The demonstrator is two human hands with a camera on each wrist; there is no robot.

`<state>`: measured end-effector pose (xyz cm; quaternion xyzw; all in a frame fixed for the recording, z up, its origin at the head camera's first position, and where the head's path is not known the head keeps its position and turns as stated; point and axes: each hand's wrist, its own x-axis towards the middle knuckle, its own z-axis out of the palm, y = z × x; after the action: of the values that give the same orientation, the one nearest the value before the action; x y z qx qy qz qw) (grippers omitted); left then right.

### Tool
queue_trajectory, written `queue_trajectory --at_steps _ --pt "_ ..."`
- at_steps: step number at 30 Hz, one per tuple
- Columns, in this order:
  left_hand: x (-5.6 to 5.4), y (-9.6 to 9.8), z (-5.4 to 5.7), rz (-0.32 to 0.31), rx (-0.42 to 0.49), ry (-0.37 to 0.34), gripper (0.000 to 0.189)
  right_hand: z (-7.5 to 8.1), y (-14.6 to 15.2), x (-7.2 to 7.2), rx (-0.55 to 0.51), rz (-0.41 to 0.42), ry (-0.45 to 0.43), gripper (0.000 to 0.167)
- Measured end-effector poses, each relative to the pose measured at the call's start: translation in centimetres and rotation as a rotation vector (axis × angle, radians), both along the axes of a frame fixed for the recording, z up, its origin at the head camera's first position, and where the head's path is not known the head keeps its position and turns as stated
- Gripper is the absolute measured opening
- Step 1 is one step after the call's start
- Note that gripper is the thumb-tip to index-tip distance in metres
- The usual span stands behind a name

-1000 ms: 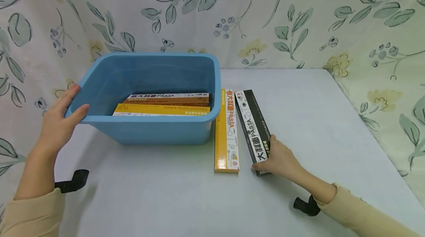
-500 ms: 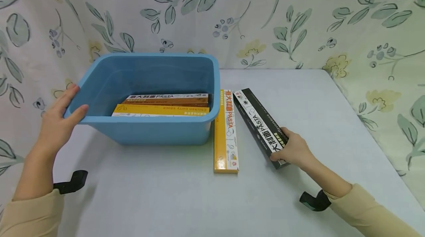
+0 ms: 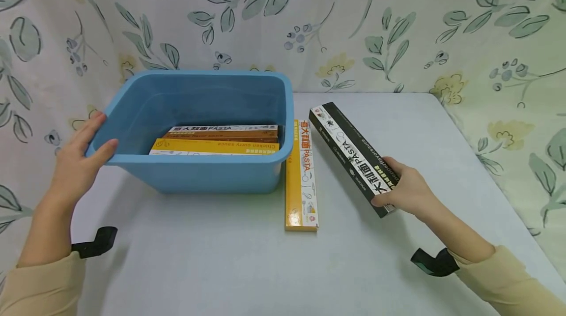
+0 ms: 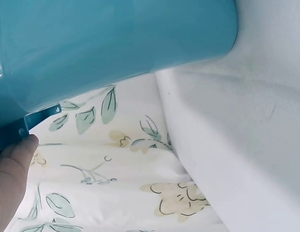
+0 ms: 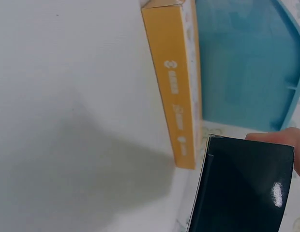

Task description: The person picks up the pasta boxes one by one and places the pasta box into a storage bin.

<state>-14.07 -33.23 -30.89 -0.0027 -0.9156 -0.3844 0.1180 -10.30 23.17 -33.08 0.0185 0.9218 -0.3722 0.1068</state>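
My right hand (image 3: 411, 190) grips the near end of a black and white pasta box (image 3: 351, 151), thumb on one side and fingers on the other. The box slants, its far end pointing up and left, and a shadow lies under it. In the right wrist view the dark end of the black pasta box (image 5: 242, 186) fills the lower right. On the left, my left hand (image 3: 79, 158) holds the rim of a blue plastic bin (image 3: 212, 173), thumb over the near edge. A yellow pasta box (image 3: 301, 183) lies flat on the table beside the bin.
Inside the bin lie a brown pasta box (image 3: 225, 134) and a yellow curry-sauce pasta box (image 3: 212, 146). The white table (image 3: 212, 257) ends at the back against a floral cloth (image 3: 283, 21), which also hangs at both sides.
The right hand has carried the black pasta box off the table, up and to the right, away from the yellow one. The left hand stays on the bin rim.
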Motion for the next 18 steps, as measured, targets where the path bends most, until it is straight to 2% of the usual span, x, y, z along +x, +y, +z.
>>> queue_trajectory --at_steps 7,18 --pt "0.0 0.0 0.0 0.001 -0.001 -0.009 0.068 1.8 0.6 -0.1 -0.028 0.018 0.004 0.111" --pt "0.0 0.0 0.2 -0.007 0.007 -0.011 0.069 4.6 1.4 -0.8 0.005 0.045 0.042 0.111"
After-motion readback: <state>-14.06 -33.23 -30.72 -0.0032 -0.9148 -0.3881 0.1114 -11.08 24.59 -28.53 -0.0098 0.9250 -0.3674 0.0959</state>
